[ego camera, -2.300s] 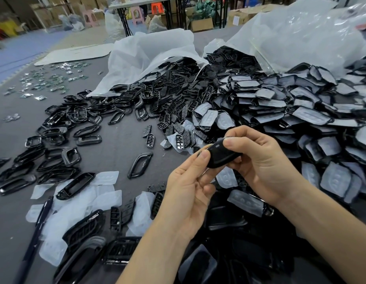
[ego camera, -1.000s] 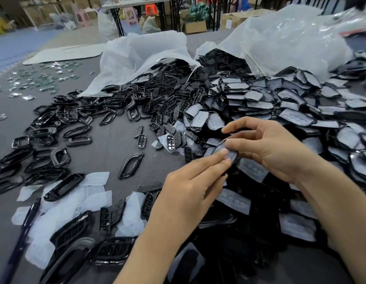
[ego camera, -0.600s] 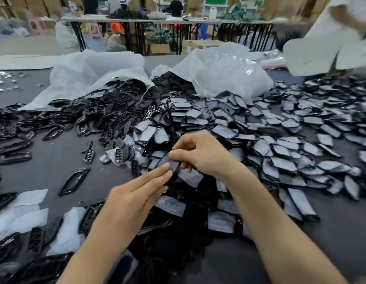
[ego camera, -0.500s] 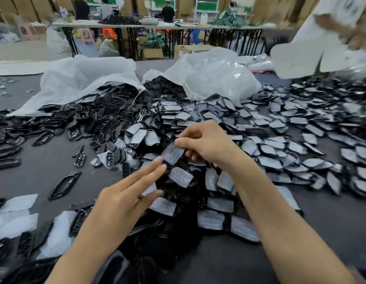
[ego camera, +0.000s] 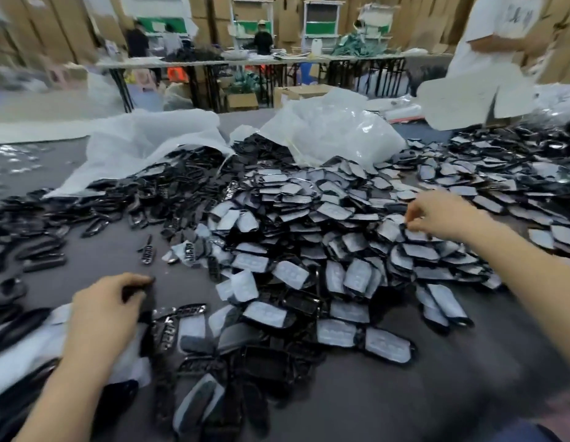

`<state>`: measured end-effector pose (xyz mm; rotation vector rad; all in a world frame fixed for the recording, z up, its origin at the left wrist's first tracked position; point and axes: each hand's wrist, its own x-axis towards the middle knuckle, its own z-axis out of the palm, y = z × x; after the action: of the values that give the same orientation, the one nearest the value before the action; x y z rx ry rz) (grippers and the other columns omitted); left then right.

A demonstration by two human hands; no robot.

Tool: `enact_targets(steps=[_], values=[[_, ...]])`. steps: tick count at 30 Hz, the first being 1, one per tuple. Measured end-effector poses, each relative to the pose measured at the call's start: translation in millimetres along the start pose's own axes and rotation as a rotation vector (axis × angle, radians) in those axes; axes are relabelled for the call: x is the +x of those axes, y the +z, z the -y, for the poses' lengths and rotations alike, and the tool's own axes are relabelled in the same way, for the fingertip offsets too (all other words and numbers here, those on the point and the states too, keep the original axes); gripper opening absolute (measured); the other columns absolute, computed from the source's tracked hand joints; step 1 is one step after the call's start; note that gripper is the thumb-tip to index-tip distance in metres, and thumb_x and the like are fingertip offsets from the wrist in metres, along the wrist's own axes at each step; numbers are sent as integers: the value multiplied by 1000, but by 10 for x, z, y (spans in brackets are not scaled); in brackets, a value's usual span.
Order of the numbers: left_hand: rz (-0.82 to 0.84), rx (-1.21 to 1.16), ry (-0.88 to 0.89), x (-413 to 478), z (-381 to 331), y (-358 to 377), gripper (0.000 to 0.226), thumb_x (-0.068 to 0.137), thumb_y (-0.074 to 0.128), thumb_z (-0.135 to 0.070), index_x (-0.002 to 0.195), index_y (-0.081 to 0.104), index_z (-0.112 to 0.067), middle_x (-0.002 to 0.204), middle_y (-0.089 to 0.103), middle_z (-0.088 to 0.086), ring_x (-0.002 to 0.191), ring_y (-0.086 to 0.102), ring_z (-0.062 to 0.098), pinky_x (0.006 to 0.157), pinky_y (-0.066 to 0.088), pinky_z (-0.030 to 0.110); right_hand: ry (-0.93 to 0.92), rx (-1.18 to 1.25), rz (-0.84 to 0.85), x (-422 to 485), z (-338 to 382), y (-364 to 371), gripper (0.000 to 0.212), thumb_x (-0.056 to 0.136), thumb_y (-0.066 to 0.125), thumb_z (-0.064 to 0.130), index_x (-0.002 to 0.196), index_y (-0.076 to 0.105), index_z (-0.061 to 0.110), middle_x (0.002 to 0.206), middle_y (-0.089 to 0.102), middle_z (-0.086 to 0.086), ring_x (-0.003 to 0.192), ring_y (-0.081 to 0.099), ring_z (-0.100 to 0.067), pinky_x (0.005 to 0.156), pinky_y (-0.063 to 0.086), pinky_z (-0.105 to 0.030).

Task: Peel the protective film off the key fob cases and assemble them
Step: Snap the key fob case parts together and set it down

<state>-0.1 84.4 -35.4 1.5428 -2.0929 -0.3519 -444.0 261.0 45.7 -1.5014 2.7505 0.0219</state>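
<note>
Two hands are in view, well apart, over a grey table (ego camera: 389, 403). Nearest, the left hand (ego camera: 102, 317) sits low at the left, above a litter of white peeled films (ego camera: 19, 355). Its fingers are curled and the thumb closes on a black part (ego camera: 142, 296), whose kind is lost to blur. Just beside it lie loose button frames (ego camera: 165, 333). Beyond, a large heap of film-covered cases (ego camera: 293, 250) fills the table's middle and right, film faces mostly upward. The right hand (ego camera: 437, 215) reaches onto the heap's upper right. Its thumb and forefinger pinch the edge of one film-covered case (ego camera: 393, 229) lying on top. Left of the heap, black frame rings (ego camera: 38, 228) are spread across the table. Behind, white plastic bags (ego camera: 156, 145) lie open, parts spilling from their mouths. Farthest, a person in a white shirt (ego camera: 497, 36) stands at the right, with long tables (ego camera: 245, 60) and stacked cartons (ego camera: 47, 23) at the rear.
</note>
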Motion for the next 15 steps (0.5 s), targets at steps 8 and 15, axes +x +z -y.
enact_targets(steps=[8,15], values=[[187,-113,-214,98,-188,-294,38,76,77,-9,109,57,-12,96,62,5,91,52,19,62,27,18,-540,441,-310,-369,1865,-213,8,87,67,20,85,74,15,77,67,3,72,61,-14,67,45,-27],[156,-467,-142,-64,-299,-405,16,80,76,-12,94,73,-18,85,73,4,86,69,24,83,55,38,-778,698,80,-636,3024,316,50,90,65,26,137,50,16,124,58,1,105,56,-12,89,45,-23]])
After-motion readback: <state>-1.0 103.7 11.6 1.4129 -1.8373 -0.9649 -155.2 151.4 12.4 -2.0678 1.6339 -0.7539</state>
